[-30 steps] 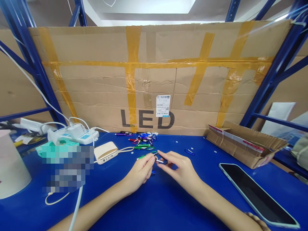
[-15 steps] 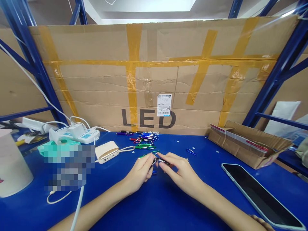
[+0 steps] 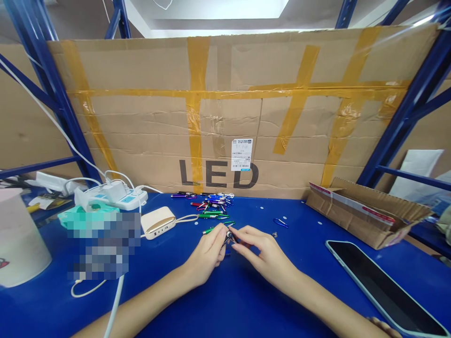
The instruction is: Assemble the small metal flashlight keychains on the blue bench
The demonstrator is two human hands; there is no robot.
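Over the middle of the blue table, my left hand (image 3: 207, 251) and my right hand (image 3: 264, 249) meet with their fingertips closed. Between them is a small black-and-silver metal piece (image 3: 229, 236), like a keychain flashlight part; both hands pinch it and the fingers cover most of it. A blue item (image 3: 227, 252) shows partly under the fingers. Just beyond my left hand lies a green keychain flashlight (image 3: 207, 231), partly hidden. Farther back is a pile of slim coloured keychain flashlights (image 3: 214, 203) with clips. A blue carabiner clip (image 3: 281, 223) and a tiny silver part (image 3: 275, 234) lie beyond my right hand.
A cream power bank (image 3: 158, 223) with a strap, a white power strip (image 3: 128, 199) with cables and a white container (image 3: 23, 239) stand left. On the right are a phone (image 3: 384, 286) and an open cardboard box (image 3: 366, 213). A large cardboard sheet (image 3: 151, 126) closes the back.
My fingers have shifted slightly around the small metal piece; its silver end now shows where a dark length showed before. The view has moved a little. Both hands stay together.
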